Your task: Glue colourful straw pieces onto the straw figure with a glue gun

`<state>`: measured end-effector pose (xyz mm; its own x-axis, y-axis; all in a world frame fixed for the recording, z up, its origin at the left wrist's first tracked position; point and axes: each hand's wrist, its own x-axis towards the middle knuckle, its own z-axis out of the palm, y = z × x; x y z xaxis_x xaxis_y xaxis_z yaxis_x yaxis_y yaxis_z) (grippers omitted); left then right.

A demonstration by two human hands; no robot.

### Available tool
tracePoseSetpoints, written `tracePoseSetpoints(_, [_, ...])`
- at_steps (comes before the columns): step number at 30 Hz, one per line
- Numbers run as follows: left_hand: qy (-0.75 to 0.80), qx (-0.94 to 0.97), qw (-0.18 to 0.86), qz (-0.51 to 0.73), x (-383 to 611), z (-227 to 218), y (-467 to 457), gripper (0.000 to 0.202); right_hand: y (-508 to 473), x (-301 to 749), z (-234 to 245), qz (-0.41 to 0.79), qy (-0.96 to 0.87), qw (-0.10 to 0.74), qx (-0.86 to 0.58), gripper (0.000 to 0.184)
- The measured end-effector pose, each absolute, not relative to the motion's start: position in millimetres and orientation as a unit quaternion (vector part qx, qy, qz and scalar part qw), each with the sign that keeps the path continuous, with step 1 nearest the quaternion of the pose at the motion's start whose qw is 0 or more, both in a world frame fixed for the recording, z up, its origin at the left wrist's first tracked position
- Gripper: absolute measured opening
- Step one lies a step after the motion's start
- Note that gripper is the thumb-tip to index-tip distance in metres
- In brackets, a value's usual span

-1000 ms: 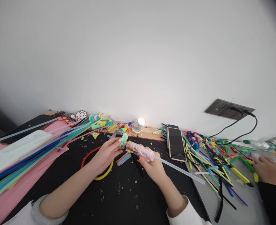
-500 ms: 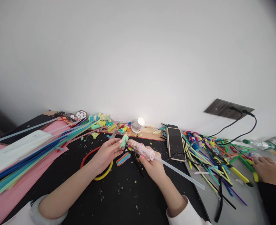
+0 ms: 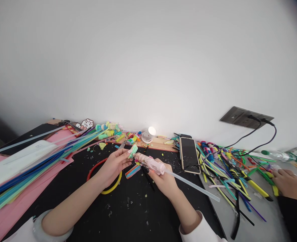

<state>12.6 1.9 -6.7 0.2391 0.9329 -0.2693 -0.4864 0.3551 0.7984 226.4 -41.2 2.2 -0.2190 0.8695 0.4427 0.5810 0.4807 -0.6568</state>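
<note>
My left hand (image 3: 118, 164) pinches a small mint-green fuzzy piece (image 3: 132, 151), which looks like bent pipe cleaner. In my right hand (image 3: 165, 181) is a pink hot glue gun (image 3: 151, 164), with a long translucent glue stick (image 3: 194, 186) sticking out of its back end. The gun's nozzle points left and meets, or nearly meets, the green piece; I cannot tell if they touch. Below the nozzle lies a striped orange and blue bundle (image 3: 132, 171) on the black mat (image 3: 128, 215). A red and yellow ring (image 3: 110, 190) lies under my left wrist.
A paper cup (image 3: 149, 135) stands by the wall. Right of my hands lie a phone (image 3: 189, 154), loose pipe cleaners (image 3: 221, 181) and yellow-black pliers (image 3: 256, 188). Cables run to a wall socket (image 3: 246, 117). Another person's hand (image 3: 289, 183) rests far right. Long pipe cleaners (image 3: 42, 171) lie left.
The glue gun has shifted slightly left, its nozzle closer to the green piece. My left hand stays almost in place, still pinching that piece.
</note>
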Motion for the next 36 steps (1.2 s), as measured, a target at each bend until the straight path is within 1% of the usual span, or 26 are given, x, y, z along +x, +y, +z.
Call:
tracePoseSetpoints(6, [0.383,0.308,0.726,0.481,13,-6,1,0.035,-38,229,-2,0.147,-0.748,0.415,-0.497,0.013])
tracePoseSetpoints(11, [0.382,0.312,0.724,0.483,13,-5,0,0.034,-37,231,-9,0.15,-0.73,0.42,-0.518,0.013])
tracePoseSetpoints(17, [0.385,0.321,0.716,0.486,12,-7,1,0.031,-40,229,-3,0.166,-0.744,0.408,-0.502,0.01])
tracePoseSetpoints(21, [0.387,0.322,0.712,0.49,13,-5,1,0.031,-41,228,2,0.18,-0.762,0.387,-0.487,0.014])
tracePoseSetpoints(25, [0.39,0.32,0.709,0.492,13,-3,1,0.031,-41,228,1,0.188,-0.769,0.379,-0.479,0.012])
tracePoseSetpoints(30, [0.389,0.323,0.713,0.486,12,-4,1,0.03,-40,228,1,0.181,-0.753,0.403,-0.488,0.015])
tracePoseSetpoints(36, [0.387,0.333,0.719,0.472,12,-5,0,0.03,-37,229,-6,0.162,-0.724,0.434,-0.511,0.008])
